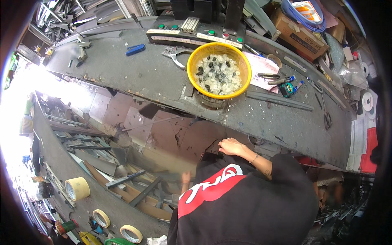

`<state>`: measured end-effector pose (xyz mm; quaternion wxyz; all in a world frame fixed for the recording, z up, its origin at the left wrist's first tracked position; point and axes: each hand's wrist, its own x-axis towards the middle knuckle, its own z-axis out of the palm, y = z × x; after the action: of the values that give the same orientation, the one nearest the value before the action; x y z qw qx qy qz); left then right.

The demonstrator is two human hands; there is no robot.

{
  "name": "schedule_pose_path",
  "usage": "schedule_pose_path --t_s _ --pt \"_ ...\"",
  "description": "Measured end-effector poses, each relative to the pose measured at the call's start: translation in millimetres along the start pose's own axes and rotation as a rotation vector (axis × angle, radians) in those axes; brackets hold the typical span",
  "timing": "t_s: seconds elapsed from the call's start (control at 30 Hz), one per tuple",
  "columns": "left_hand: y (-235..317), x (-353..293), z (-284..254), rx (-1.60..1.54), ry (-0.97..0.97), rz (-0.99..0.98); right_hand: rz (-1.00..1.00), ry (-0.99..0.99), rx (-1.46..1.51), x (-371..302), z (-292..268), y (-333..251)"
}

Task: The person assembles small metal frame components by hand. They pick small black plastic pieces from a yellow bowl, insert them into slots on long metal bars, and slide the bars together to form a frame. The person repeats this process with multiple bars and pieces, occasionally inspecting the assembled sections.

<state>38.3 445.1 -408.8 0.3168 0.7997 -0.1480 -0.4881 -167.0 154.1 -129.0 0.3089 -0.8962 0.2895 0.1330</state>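
My right hand [231,146] lies across the front of my black shirt, its fingers curled by the shirt's far edge. Whatever they may hold is hidden. Beyond the shirt on the left, my left hand [186,178] shows small and blurred, low near the floor; its fingers are not clear. Ahead of both hands, a yellow mesh basket [220,96] stands at the edge of the dark workbench [163,87]. Many small clear and black plastic pieces [217,74] lie in it. Neither hand touches the basket.
Locking pliers [175,57], a blue-handled tool [135,50], a tape measure [287,89] and scissors [326,116] lie on the bench. Behind is a button panel [194,39]. Metal profiles [126,179] fill a bin at lower left, beside tape rolls [77,188]. A cardboard box [300,36] stands far right.
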Motion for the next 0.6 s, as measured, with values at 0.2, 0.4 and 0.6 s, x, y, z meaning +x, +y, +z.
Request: schedule_pose_path --t_s 0.2,0.4,0.6 --pt "29 7 8 0.112 0.031 0.093 -0.08 -0.118 0.004 9 2 -19" --pt "38 16 16 0.258 0.111 0.189 -0.267 0.293 0.215 8 -70 -30" --pt "27 -4 24 0.226 -0.001 0.062 -0.036 0.659 0.193 -34 -143 -2"
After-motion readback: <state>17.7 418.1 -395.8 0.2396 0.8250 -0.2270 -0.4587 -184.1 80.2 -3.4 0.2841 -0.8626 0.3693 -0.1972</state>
